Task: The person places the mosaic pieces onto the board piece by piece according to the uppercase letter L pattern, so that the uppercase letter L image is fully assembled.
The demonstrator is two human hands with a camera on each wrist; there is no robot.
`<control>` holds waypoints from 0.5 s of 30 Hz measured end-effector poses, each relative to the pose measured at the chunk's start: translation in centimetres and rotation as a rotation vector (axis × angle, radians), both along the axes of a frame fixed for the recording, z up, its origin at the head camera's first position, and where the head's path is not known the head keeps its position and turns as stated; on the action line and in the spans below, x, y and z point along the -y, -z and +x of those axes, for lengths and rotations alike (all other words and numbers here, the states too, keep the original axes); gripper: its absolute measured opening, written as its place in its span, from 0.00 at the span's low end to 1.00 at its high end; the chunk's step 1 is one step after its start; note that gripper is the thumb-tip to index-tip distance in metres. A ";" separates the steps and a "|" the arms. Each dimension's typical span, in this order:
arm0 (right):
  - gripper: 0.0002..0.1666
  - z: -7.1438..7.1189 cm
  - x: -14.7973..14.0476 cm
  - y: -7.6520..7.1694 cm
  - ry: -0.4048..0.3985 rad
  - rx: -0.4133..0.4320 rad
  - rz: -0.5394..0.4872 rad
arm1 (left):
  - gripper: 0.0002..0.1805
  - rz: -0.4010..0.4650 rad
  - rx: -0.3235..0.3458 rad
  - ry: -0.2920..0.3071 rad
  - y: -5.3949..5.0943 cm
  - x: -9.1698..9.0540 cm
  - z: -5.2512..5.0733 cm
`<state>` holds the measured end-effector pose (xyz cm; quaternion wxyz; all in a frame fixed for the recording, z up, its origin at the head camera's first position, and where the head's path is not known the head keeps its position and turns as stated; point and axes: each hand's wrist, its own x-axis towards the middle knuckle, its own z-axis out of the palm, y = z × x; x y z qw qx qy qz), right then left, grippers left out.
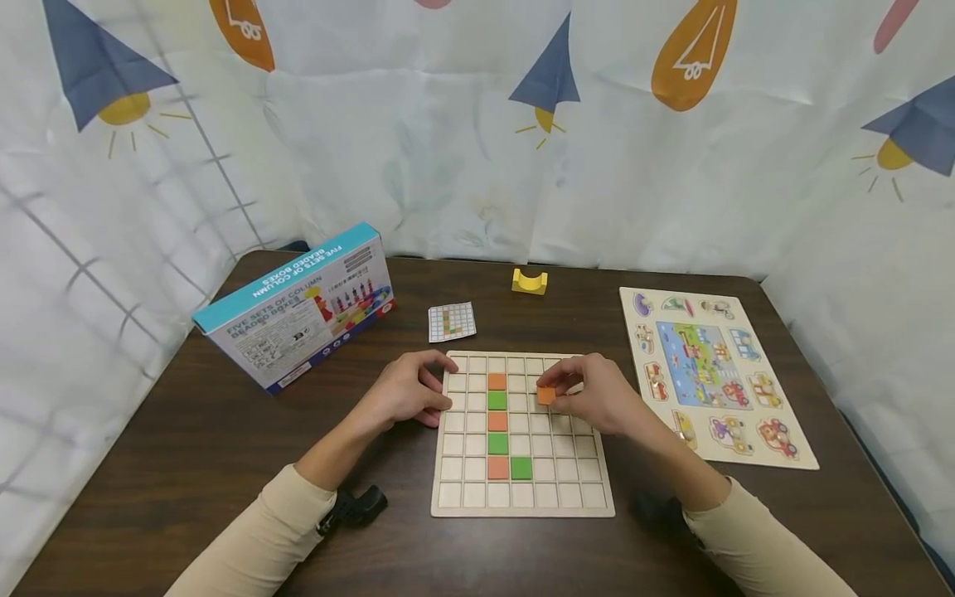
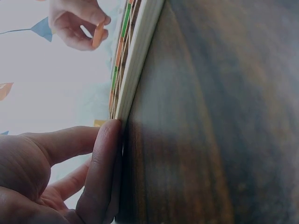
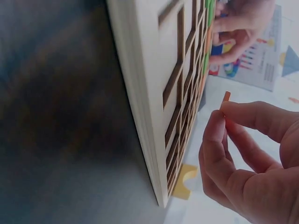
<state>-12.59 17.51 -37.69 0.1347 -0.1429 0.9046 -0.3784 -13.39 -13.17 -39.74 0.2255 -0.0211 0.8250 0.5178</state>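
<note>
A wooden grid board (image 1: 522, 504) lies flat on the table. In one of its columns orange tiles (image 1: 496, 422) and green tiles (image 1: 497, 400) alternate downward. Another green tile (image 1: 521, 468) sits beside the lowest orange one. My left hand (image 1: 406, 390) rests at the board's left edge, fingertips touching its side; the left wrist view shows the fingers (image 2: 100, 163) against that edge. Above the board's right part, my right hand (image 1: 597, 394) pinches a loose orange square tile (image 1: 546, 395) between thumb and fingers. The right wrist view shows that tile (image 3: 225, 98) edge-on, apart from the board.
A small printed pattern card (image 1: 451, 322) lies behind the board. A yellow curved block (image 1: 529, 282) stands near the table's back edge. To the left a blue-topped box (image 1: 298, 307) stands upright. A picture puzzle board (image 1: 719, 377) lies on the right.
</note>
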 end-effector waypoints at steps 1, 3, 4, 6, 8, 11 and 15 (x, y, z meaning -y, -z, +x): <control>0.15 0.3 0.1 0.0 0.000 0.002 0.003 | 0.26 -0.001 0.001 -0.002 0.0 0.0 0.0; 0.15 0.9 0.1 0.0 0.003 0.011 0.008 | 0.26 -0.003 0.000 -0.003 0.1 0.0 0.1; 0.15 1.2 0.1 0.0 0.007 0.020 0.009 | 0.26 -0.005 0.000 -0.003 0.1 0.0 0.2; 0.15 1.8 0.2 -0.1 0.014 0.033 0.020 | 0.26 -0.009 0.000 -0.003 0.1 0.0 0.3; 0.15 2.3 0.2 0.0 0.021 0.045 0.026 | 0.26 -0.009 0.001 -0.002 0.1 0.0 0.3; 0.15 3.0 0.2 0.0 0.014 0.045 0.035 | 0.25 -0.011 0.000 0.000 0.1 0.0 0.2; 0.15 3.9 0.2 0.1 -0.012 0.042 0.043 | 0.25 -0.017 0.000 0.001 -0.1 -0.1 0.1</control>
